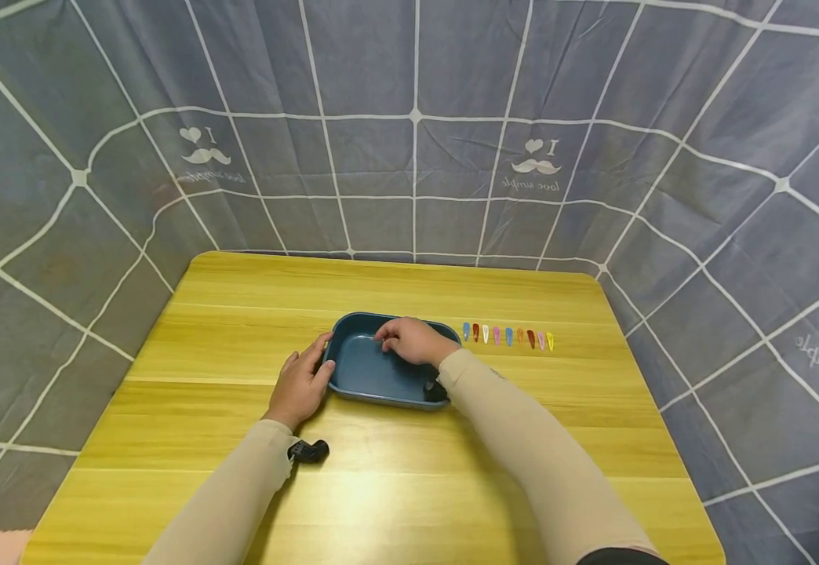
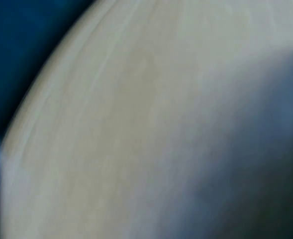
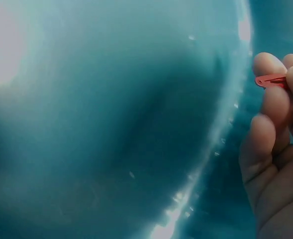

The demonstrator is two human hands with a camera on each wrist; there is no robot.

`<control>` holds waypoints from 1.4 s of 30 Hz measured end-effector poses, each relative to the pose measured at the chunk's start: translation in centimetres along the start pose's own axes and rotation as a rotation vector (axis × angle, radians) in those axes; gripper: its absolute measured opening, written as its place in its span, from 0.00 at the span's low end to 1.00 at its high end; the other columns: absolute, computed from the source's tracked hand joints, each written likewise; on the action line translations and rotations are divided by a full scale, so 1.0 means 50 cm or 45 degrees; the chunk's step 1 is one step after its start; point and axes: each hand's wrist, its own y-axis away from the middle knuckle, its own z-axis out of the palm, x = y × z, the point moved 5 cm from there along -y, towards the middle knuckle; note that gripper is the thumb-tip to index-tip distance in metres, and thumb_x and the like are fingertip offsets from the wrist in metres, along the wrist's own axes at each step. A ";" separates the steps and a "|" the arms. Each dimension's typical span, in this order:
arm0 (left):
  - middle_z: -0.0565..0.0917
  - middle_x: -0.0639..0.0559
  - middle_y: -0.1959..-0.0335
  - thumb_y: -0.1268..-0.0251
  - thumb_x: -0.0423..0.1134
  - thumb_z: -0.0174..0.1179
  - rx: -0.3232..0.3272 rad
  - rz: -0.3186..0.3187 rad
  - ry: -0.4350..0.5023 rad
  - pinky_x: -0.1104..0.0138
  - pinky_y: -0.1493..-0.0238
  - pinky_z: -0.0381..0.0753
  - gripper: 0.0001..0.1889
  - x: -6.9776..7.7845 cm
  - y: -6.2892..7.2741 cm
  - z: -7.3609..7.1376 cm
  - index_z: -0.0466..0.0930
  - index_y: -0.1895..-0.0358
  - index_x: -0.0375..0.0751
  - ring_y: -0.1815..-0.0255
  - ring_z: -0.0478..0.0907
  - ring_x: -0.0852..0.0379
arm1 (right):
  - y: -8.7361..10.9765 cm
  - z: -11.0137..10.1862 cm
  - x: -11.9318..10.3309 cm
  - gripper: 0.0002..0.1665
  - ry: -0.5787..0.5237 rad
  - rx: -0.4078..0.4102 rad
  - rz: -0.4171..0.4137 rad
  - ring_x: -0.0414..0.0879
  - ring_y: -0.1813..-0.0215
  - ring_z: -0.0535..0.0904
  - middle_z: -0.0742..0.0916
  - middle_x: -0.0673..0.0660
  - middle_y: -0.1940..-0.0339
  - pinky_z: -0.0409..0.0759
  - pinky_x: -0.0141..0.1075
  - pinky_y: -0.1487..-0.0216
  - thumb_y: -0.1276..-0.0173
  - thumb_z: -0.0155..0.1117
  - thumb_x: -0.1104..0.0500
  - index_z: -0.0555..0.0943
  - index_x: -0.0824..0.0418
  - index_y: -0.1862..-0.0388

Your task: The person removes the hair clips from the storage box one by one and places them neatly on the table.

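A dark blue rectangular tray [image 1: 374, 398] sits on the wooden table. My left hand [image 1: 298, 386] rests against its left side, fingers fairly straight and thumb at the rim. Over the inside of the tray, my right hand [image 1: 416, 340] pinches a small red hair clip [image 3: 270, 80] between thumb and fingertips, seen in the right wrist view. The head view hides that clip behind the fingers. To the right of the tray, several hair clips [image 1: 508, 337] of different colours lie in a row. The left wrist view is blurred and mostly filled by pale sleeve.
The yellow wooden table [image 1: 374, 502] extends around the tray on all sides. Grey-blue curtains [image 1: 374, 157] with white lines hang behind it and at both sides. A black wrist camera [image 1: 308, 451] sticks out from the left sleeve.
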 end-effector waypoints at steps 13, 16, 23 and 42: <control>0.68 0.43 0.18 0.15 0.47 0.47 -0.001 -0.008 -0.001 0.38 0.14 0.46 0.29 -0.002 -0.002 0.001 0.59 0.16 0.53 0.19 0.67 0.39 | 0.059 -0.079 0.001 0.17 -0.136 0.094 0.012 0.44 0.61 0.83 0.92 0.62 0.56 0.83 0.37 0.54 0.16 0.56 0.58 0.84 0.64 0.39; 0.68 0.43 0.18 0.15 0.47 0.47 -0.004 -0.005 0.001 0.39 0.14 0.46 0.29 -0.004 -0.002 0.002 0.59 0.16 0.54 0.19 0.68 0.39 | 0.076 -0.104 0.008 0.17 -0.150 0.142 0.038 0.44 0.59 0.84 0.91 0.62 0.55 0.84 0.38 0.53 0.16 0.57 0.58 0.83 0.64 0.38; 0.69 0.41 0.19 0.15 0.47 0.47 -0.003 0.001 0.000 0.38 0.15 0.46 0.29 -0.007 0.000 0.002 0.59 0.16 0.53 0.20 0.69 0.36 | 0.131 -0.175 0.066 0.17 -0.153 0.269 0.110 0.53 0.60 0.84 0.87 0.60 0.57 0.84 0.39 0.59 0.17 0.57 0.60 0.79 0.64 0.35; 0.69 0.42 0.19 0.15 0.48 0.46 0.005 0.011 0.000 0.38 0.15 0.47 0.29 -0.006 0.001 0.002 0.59 0.16 0.52 0.22 0.70 0.36 | 0.277 -0.276 0.295 0.24 -0.221 0.427 0.472 0.68 0.41 0.84 0.84 0.69 0.45 0.82 0.38 0.58 0.15 0.52 0.59 0.70 0.68 0.26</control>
